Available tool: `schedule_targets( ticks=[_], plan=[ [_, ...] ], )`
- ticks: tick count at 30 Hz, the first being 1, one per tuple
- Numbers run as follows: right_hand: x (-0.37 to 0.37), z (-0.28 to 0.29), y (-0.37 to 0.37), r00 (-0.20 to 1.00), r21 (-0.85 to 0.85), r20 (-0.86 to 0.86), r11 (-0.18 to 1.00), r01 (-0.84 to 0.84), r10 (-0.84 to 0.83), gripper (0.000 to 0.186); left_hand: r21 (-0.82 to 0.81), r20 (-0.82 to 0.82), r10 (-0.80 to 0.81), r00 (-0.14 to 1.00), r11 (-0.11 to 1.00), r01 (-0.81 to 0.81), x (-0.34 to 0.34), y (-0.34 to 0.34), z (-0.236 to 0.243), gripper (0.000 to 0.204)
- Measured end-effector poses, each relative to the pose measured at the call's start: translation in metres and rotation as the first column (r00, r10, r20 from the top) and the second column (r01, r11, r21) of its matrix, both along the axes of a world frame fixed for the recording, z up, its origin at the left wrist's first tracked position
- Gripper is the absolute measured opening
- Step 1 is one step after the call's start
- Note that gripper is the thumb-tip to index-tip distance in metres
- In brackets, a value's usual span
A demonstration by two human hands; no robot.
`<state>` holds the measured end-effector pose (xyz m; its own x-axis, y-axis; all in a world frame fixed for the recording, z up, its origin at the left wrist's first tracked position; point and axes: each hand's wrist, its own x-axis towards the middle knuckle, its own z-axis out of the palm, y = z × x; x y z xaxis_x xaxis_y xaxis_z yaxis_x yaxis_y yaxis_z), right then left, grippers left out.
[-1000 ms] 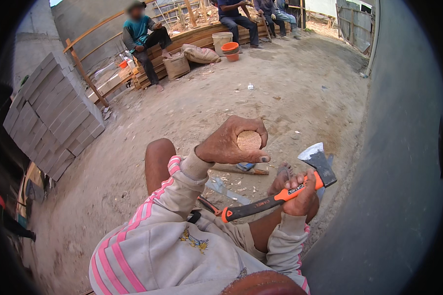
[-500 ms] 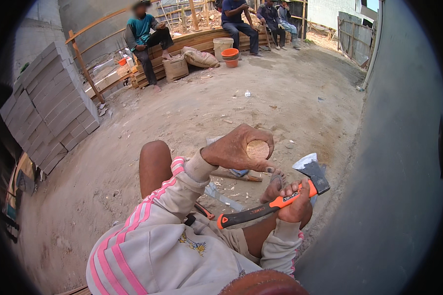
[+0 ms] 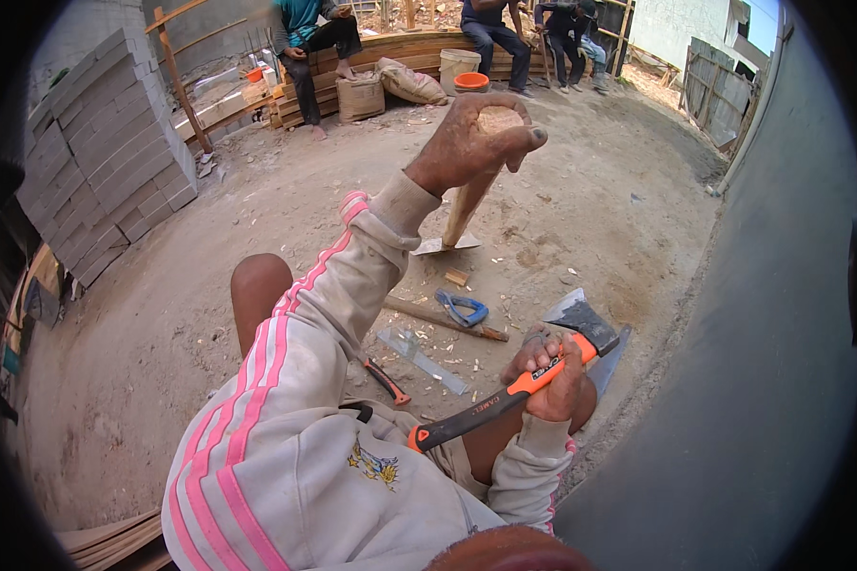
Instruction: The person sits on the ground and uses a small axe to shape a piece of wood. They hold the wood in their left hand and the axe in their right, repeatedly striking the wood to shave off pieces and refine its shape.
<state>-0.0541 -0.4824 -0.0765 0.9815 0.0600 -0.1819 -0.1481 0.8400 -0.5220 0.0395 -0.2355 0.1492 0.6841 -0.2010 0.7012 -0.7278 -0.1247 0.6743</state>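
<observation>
My left hand is curled tight over the top end of a wooden stake, which stands tilted with its lower end on a flat scrap on the dirt ahead of me. My right hand is wrapped fully round the orange-and-black handle of a hatchet, its head raised beside my knee. Just beyond lie blue-handled pliers, a stick and wood chips. Grey blocks are stacked well off to my left.

Wooden stake top: covered by the left hand.
Hatchet handle middle: wrapped by the right hand.
Seated people: heads cut off at the top edge.
Block stack: bent near the rim.
</observation>
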Motion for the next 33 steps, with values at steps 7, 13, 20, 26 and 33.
schedule_targets(
  ticks=[7,13,20,26,33],
  plan=[
    [0.014,-0.016,-0.001,1.0,0.041,0.015,0.999,-0.003,0.003,0.015,-0.169,0.066,0.107,0.992,0.981,-0.095,0.009,0.027,0.009,0.023],
    [0.018,-0.001,0.026,0.997,0.039,-0.007,0.996,0.074,-0.074,0.017,-0.387,0.16,0.26,0.952,0.904,-0.182,0.009,0.084,0.019,0.024],
    [0.027,0.013,0.079,0.986,-0.239,0.011,0.957,0.164,-0.166,0.024,-0.69,0.182,0.477,0.86,0.685,-0.234,-0.016,0.198,0.009,0.024],
    [0.035,0.008,0.1,0.999,-0.429,-0.006,0.903,-0.036,0.037,0.022,-0.788,0.162,0.654,0.739,0.537,-0.301,-0.058,0.264,-0.007,0.026],
    [0.05,0.001,0.138,0.993,-0.476,0.05,0.877,-0.072,0.108,0.025,-0.784,0.153,0.664,0.732,0.532,-0.32,-0.067,0.296,-0.007,0.028]
  ],
)
